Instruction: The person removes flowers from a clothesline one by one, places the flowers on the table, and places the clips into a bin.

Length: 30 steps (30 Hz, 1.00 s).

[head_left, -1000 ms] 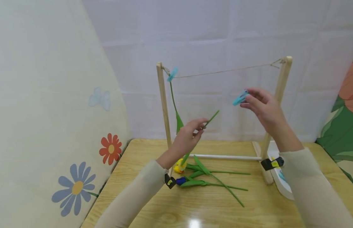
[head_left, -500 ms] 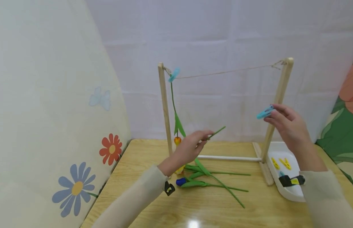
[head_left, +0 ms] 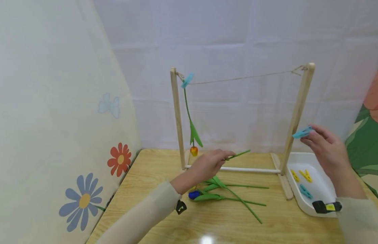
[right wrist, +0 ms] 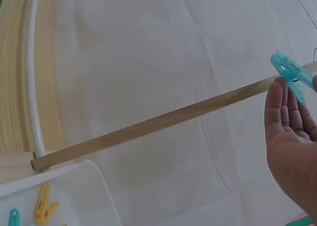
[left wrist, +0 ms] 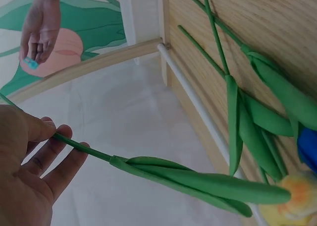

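My left hand (head_left: 208, 164) pinches the green stem of an artificial tulip (left wrist: 89, 150) in front of the wooden frame. Its leaves slope away from the fingers in the left wrist view, toward a yellow-orange bloom (left wrist: 297, 196) at the lower corner. My right hand (head_left: 330, 152) pinches a light-blue clothespin (head_left: 302, 132) above the white tray, near the right post. Another blue clothespin (head_left: 187, 80) fastens a red-and-yellow tulip (head_left: 193, 151) to the string (head_left: 237, 78), bloom downward, beside the left post. On the table lie more tulips, one with a blue bloom (head_left: 194, 195).
The frame's right post (head_left: 298, 115) and left post (head_left: 177, 118) stand on the wooden table (head_left: 164, 220), joined low down by a white rod (head_left: 253, 169). In the white tray (head_left: 324, 184) are two yellow clothespins (head_left: 305, 175) and a blue clothespin (head_left: 305, 191).
My right hand has moved right and down with the blue clothespin, from before the string to over the tray. My left hand has lowered and shifted slightly right, still pinching the tulip stem.
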Available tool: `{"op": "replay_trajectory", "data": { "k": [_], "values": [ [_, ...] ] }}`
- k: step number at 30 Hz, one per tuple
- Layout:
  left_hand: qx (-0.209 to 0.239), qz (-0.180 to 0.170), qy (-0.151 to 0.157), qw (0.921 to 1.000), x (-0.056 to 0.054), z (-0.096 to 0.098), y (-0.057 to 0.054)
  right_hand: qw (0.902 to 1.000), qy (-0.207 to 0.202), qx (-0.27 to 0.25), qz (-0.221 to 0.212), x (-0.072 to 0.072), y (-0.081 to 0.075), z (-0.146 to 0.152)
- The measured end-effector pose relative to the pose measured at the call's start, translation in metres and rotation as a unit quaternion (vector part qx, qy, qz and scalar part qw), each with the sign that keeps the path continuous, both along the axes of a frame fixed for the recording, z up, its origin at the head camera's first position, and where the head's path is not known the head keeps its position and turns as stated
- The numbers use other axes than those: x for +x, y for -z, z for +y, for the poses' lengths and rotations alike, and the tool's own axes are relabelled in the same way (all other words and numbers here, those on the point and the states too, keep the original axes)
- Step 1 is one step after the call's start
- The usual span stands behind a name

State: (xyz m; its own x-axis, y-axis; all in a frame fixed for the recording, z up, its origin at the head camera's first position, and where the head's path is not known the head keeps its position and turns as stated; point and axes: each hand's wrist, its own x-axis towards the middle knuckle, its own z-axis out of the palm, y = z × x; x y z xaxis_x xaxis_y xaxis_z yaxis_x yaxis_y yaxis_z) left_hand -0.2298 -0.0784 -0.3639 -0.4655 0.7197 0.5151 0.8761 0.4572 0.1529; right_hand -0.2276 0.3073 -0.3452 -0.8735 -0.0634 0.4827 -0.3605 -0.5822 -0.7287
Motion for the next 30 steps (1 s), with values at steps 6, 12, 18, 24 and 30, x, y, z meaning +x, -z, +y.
{"op": "replay_trajectory", "data": {
  "k": [6,12,18,24,30],
  "values": [
    [-0.052,-0.003,-0.009,0.9986,0.002,0.008,0.016,0.9997,-0.008,-0.011,-0.022,0.006,0.011,0.016],
    [-0.088,0.018,-0.021,0.9957,0.006,0.019,0.026,0.9994,0.004,-0.007,-0.035,0.009,0.024,0.026],
    [-0.107,0.013,-0.022,0.9939,0.010,0.026,0.031,0.9983,0.006,-0.005,-0.058,0.010,0.034,0.035],
    [-0.110,0.041,-0.023,0.9928,0.013,0.032,0.034,0.9965,0.031,0.014,-0.076,0.012,0.045,0.044],
    [-0.128,0.071,-0.035,0.9886,0.015,0.038,0.044,0.9904,0.070,0.047,-0.109,0.017,0.056,0.052]
  ]
}}
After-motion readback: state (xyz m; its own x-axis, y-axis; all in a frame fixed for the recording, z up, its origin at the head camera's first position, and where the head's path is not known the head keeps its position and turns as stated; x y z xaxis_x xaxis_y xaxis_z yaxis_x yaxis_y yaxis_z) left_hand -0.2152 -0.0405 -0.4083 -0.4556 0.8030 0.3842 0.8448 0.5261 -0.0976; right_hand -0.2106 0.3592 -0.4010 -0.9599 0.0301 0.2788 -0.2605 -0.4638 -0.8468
